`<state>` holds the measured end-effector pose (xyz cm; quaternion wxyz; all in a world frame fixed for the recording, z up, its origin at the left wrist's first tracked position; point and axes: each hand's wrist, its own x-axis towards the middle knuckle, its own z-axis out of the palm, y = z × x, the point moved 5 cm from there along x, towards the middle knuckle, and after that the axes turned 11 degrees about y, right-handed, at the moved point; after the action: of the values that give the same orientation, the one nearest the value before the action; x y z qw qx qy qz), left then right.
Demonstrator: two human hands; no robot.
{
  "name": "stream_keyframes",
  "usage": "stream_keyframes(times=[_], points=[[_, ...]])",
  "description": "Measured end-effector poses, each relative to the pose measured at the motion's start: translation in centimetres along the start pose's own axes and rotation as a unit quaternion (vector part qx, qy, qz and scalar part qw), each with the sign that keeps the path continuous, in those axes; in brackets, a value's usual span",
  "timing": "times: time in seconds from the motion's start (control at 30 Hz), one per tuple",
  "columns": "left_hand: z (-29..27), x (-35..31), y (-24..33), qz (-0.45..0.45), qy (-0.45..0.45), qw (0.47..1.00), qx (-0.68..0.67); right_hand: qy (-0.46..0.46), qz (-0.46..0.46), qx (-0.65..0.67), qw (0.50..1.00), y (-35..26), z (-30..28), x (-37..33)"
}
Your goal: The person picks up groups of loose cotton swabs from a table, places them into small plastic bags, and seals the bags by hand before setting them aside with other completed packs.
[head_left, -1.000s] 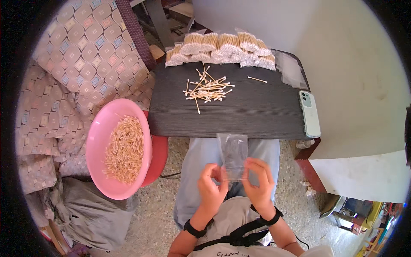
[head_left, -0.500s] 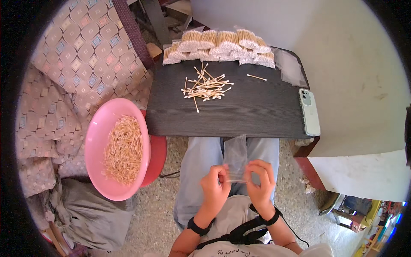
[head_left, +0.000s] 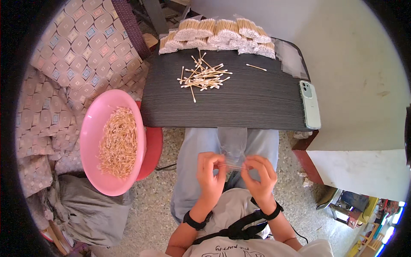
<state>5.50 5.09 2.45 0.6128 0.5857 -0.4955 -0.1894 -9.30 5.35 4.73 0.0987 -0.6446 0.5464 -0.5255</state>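
Between my two hands, over my lap, I hold a clear plastic bag (head_left: 232,143) by its near edge. My left hand (head_left: 210,173) pinches one corner between thumb and fingers, and my right hand (head_left: 259,174) pinches the other. The bag hangs away from me toward the table's front edge, and nothing shows inside it. On the dark table (head_left: 257,103) ahead lies a loose pile of cotton swabs (head_left: 204,76). A single cotton swab (head_left: 256,67) lies apart to the right. Along the far edge are stacked several filled bags of cotton swabs (head_left: 216,36).
A pink basin (head_left: 87,141) full of loose cotton swabs (head_left: 120,143) rests on a red stool (head_left: 153,156) at the left. Flat clear bags (head_left: 292,60) and a phone (head_left: 310,105) lie along the table's right edge. A wall stands to the right, patterned fabric (head_left: 90,47) to the left.
My hands have lifted slightly, moving the bag's held edge farther from me. The whole view has shifted a little, so the table sits higher in it. The swabs stay as they were.
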Motion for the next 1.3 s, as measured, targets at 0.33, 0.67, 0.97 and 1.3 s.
stream_keyframes(times=[0.33,0.67,0.97,1.3], points=[[0.3,0.0,1.7,0.115,-0.058,0.99,0.053,-0.008,-0.103,-0.031,0.994,-0.9,-0.6,0.4],[0.5,-0.1,2.5,0.166,-0.101,0.978,0.078,-0.025,-0.084,-0.006,0.996,-0.3,-0.2,0.1],[0.4,-0.1,2.0,0.167,-0.122,0.976,0.065,-0.034,-0.125,-0.016,0.991,-0.6,-0.6,0.5],[-0.5,-0.5,2.4,0.171,-0.02,0.984,0.043,0.016,-0.073,-0.033,0.997,-0.3,-1.1,0.1]])
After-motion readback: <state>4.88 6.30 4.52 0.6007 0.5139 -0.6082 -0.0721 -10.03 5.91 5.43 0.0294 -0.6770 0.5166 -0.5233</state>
